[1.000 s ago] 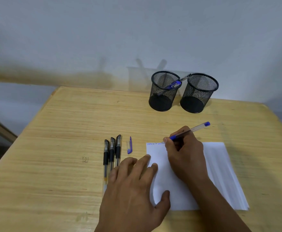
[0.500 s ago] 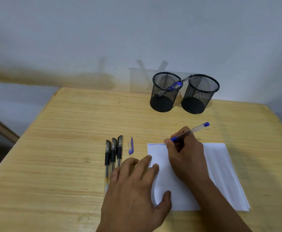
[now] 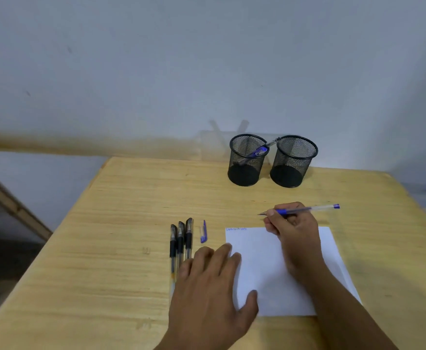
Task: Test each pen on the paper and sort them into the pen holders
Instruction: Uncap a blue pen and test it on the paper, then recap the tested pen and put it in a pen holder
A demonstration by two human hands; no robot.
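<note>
With the uncapped blue pen [image 3: 305,210] pinched in the right hand's [image 3: 292,224] grip above the paper's [image 3: 270,269] far edge, dropping it uncapped into the wrong far-edge holder [image 3: 292,161] could missort it, while the flat left hand [image 3: 209,281] pins the sheet.

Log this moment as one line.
right hand: holds blue pen off paper | left hand: flat on paper edge | black pens: untested | left holder: one pen

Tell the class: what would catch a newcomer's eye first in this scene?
The right hand holding a blue pen just above the top edge of the white paper, where blue scribbles show. Then the two black mesh holders at the table's far edge, the left one holding a blue pen.
</note>
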